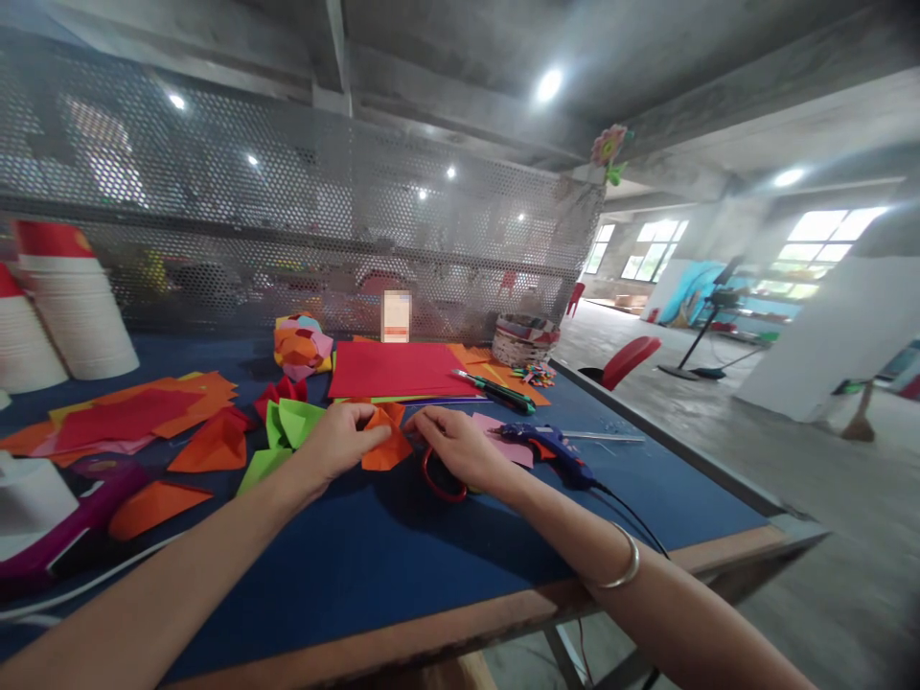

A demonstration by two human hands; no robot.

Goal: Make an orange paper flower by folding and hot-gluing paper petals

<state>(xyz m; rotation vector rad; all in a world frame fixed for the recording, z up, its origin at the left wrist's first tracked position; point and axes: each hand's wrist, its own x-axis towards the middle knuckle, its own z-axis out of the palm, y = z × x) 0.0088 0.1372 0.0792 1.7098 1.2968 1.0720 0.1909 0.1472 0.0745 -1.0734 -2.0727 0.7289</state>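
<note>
My left hand pinches a folded piece of orange paper between thumb and fingers, a little above the blue tabletop. Close against the paper's right edge is my right hand, its fingers drawn together; whether they grip anything is hidden. Beneath this hand lie scissors with red handles, mostly covered. Folded green paper pieces rest beside my left wrist, with folded orange pieces farther left. To the right of my right hand, a blue glue gun lies partly over pink paper.
Red sheets are stacked at the back, with a green utility knife on their right side. A multicoloured paper ball, a woven basket and stacked paper cups stand along the mesh panel. A purple tool lies at left.
</note>
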